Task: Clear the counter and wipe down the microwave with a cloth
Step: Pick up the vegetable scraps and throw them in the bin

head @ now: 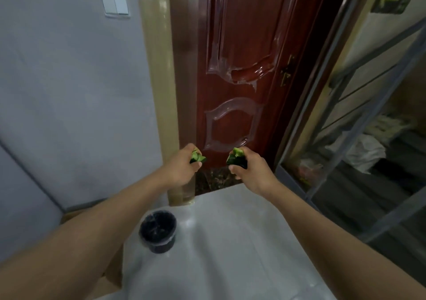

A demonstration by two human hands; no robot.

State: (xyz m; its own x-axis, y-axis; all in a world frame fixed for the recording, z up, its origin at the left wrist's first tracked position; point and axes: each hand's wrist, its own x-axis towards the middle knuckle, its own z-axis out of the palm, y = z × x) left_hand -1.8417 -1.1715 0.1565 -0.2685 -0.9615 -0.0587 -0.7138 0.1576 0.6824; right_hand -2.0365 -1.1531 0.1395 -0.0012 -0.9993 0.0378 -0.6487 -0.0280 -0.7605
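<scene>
Both arms reach forward in front of a dark red door. My left hand [182,168] is closed around small green vegetable scraps [197,157] that stick out past the fingers. My right hand [250,169] grips a larger clump of dark green scraps [235,157]. Below and to the left, on the pale tiled floor, stands a small black bin [158,230] lined with a dark bag, its mouth open upward. Both hands are above and beyond the bin, not over it. No microwave, counter or cloth is in view.
The red door [232,73] is shut, with a beige frame [159,87] on its left. A grey wall with a light switch [114,1] fills the left. A glass partition and metal shelving [359,120] stand at the right. A cardboard box edge [113,274] lies beside the bin.
</scene>
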